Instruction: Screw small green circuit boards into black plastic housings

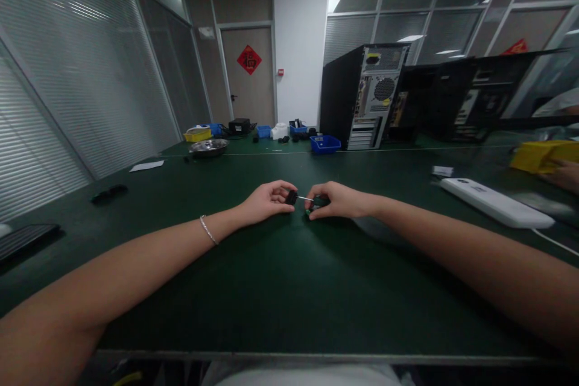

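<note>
Steadiness is probably mattering most: the left hand (pixel 274 198) is pinching a small, blocky black piece (pixel 292 197) in a narrow grip, and bracing it firmly should be guarding against a slip. The right hand (pixel 337 199) is holding a dark-handled tool (pixel 321 200) with a thin silvery metal shaft (pixel 306 198) pointing toward nine o'clock; light pressure along that line is likely serving best. Over the green desk (pixel 271 295), at the tool's nine o'clock, the piece is looking dull and compact, partly hidden, its details too small for telling.
</note>
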Demonstrator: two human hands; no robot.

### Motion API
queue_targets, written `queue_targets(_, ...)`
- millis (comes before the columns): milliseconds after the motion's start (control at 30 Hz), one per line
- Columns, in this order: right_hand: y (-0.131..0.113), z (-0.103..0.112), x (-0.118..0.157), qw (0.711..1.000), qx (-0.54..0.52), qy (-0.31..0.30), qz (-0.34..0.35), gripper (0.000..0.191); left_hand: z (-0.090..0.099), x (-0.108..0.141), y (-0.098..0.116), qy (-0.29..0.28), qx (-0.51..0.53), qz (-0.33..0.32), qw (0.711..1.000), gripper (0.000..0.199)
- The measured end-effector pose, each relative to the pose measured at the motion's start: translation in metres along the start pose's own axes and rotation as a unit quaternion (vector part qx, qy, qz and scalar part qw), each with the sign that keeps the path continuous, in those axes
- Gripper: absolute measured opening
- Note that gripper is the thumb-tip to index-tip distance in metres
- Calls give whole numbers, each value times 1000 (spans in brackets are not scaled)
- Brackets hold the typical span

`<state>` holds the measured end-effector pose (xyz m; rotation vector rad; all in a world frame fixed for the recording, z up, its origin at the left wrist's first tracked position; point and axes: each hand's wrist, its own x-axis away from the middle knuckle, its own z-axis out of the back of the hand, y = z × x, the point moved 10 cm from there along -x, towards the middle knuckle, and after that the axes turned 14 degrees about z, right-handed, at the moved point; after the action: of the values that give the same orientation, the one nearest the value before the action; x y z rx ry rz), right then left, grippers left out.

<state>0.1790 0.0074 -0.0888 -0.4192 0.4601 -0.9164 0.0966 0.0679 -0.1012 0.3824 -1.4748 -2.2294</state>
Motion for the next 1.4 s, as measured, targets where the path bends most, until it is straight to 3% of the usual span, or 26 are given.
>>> queue_targets(167,0,26,2,977,-7,209,37,29,1,1,2,18,4,-7,1000,44)
queue_targets(267,-5,24,1,964,9,260,52,26,0,3,5,34,-11,-17,999,44)
queue_targets(733,-21,19,5,947,59,309,69,20,-7,11,17,62,-66,-67,994,43)
queue_targets(867,-25,18,5,944,80,310,80,16,-8,9,14,41,-11,-56,998,42)
queue_targets(1000,-25,16,6,944,115,303,66,15,-7,-1,0,9,65,-2,998,37)
queue_targets(1200,-29,10,4,948,144,278,60,15,-7,-10,-14,-22,97,31,995,28)
queue_targets(1400,-35,14,6,945,138,288,73,31,5,-12,-14,36,126,17,991,26)
